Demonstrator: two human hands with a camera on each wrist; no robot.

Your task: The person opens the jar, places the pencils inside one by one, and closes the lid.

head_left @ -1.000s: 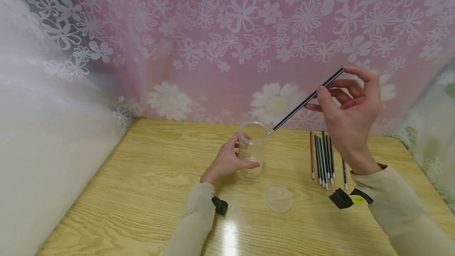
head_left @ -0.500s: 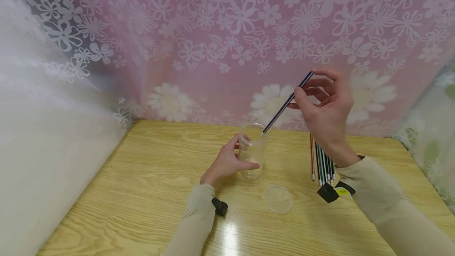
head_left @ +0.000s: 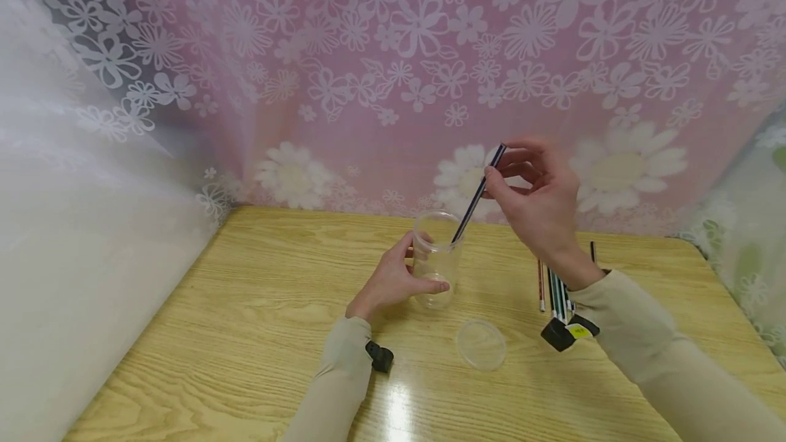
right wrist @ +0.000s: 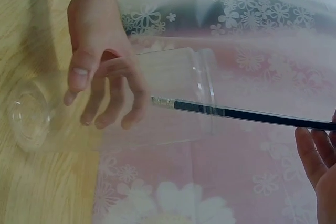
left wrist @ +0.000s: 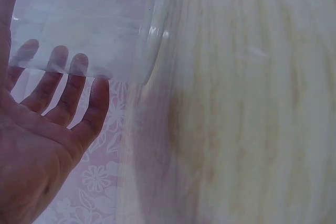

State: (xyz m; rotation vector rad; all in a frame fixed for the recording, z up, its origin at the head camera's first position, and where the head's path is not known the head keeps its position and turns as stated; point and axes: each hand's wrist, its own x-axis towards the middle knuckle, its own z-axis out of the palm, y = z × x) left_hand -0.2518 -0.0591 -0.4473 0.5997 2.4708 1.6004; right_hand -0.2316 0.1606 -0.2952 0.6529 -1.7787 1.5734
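A clear plastic jar (head_left: 441, 263) without its lid stands upright on the table. My left hand (head_left: 393, 280) grips it from the left, thumb in front and fingers behind; the left wrist view shows the fingertips (left wrist: 79, 64) against its wall. My right hand (head_left: 543, 203) pinches a dark blue striped pencil (head_left: 477, 200) near its upper end. The pencil slants down to the left, and its eraser end (right wrist: 164, 102) is inside the jar's mouth, well above the bottom. No other pencil shows in the jar.
A round clear lid (head_left: 482, 344) lies flat in front of the jar. Several pencils (head_left: 555, 292) lie on the wooden table (head_left: 258, 305) at the right, partly hidden by my right wrist. A pink flowered curtain (head_left: 368, 87) hangs behind the table.
My right hand has moved left and slightly down with the pencil, which has become steeper. Its eraser end has passed from beside the jar's rim into the mouth. The left hand stays put.
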